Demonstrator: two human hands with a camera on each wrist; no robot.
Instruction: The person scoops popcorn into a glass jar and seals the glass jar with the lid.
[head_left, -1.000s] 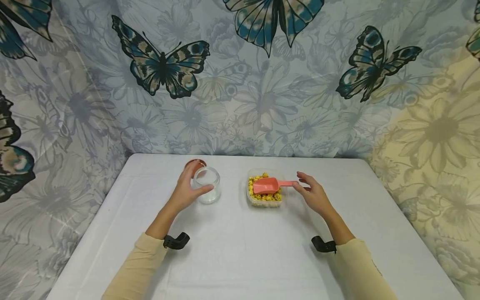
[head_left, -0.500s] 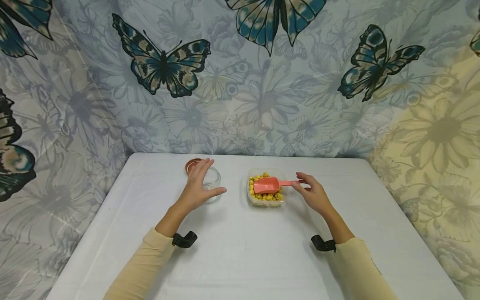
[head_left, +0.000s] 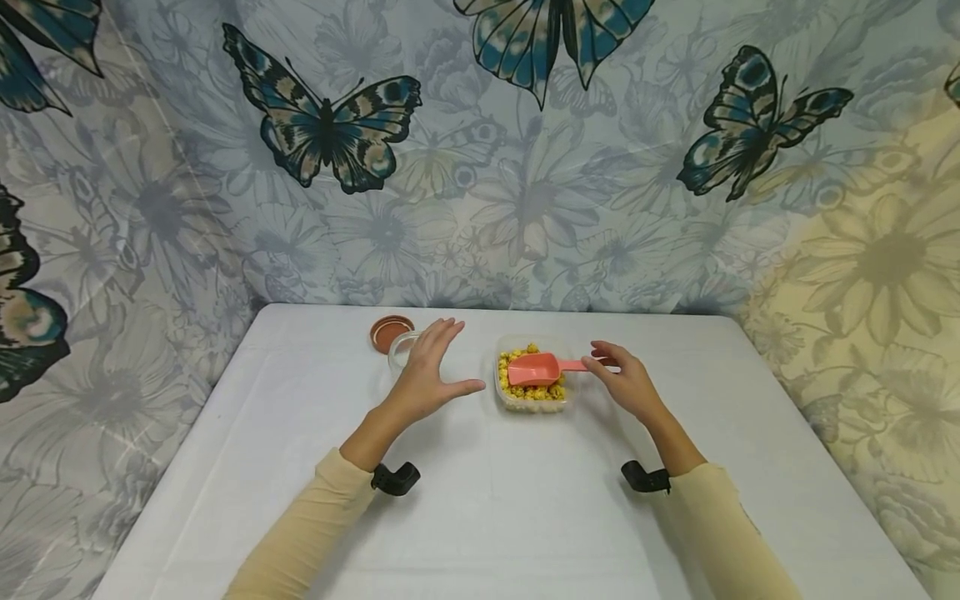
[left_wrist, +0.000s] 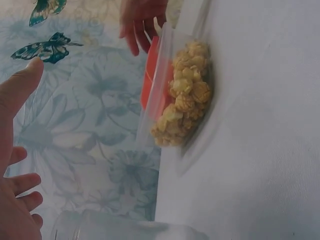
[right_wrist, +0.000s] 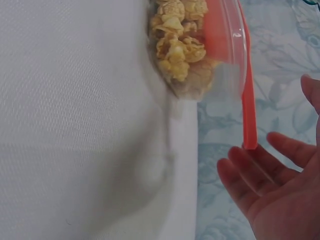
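Observation:
My left hand is in the air with fingers spread and thumb out, holding nothing. It partly hides a clear glass jar, whose side also shows at the bottom of the left wrist view. A clear plastic tub of yellow popcorn stands right of that hand. Across the tub lies a red scoop, its handle jutting out to the right. My right hand hovers by the handle, fingertips right at its end. In the right wrist view the thumb is well apart from the handle.
A brown-red jar lid lies behind the jar, near the back edge of the white-covered table. Behind it hangs a cloth printed with butterflies and flowers. Each wrist wears a black camera mount.
My left hand has moved right from around the jar toward the tub, leaving the jar where it stood and uncovering the lid. The right hand stays by the scoop handle.

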